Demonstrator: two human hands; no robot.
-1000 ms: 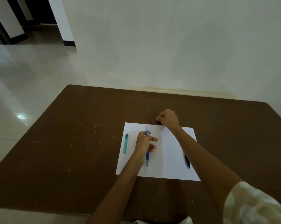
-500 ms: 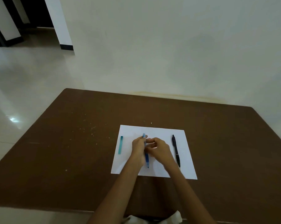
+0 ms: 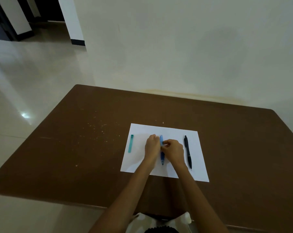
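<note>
A white sheet of paper (image 3: 169,130) lies on the brown table (image 3: 78,148). Over its middle, my left hand (image 3: 152,146) grips a blue pen (image 3: 162,158) that points toward me. My right hand (image 3: 173,148) meets it from the right and pinches the pen's upper part with fingertips. A black pen (image 3: 188,151) lies on the paper to the right of my hands. A teal pen cap or short stick (image 3: 130,143) lies near the paper's left edge.
The table's far edge stands against a pale wall (image 3: 176,56). Small crumbs (image 3: 95,128) speckle the tabletop left of the paper. A glossy tiled floor (image 3: 24,81) spreads to the left, toward a dark doorway.
My right hand came back from the paper's far edge to the blue pen and now pinches it. The black pen, earlier partly hidden by my forearm, is uncovered. The camera view shifted.
</note>
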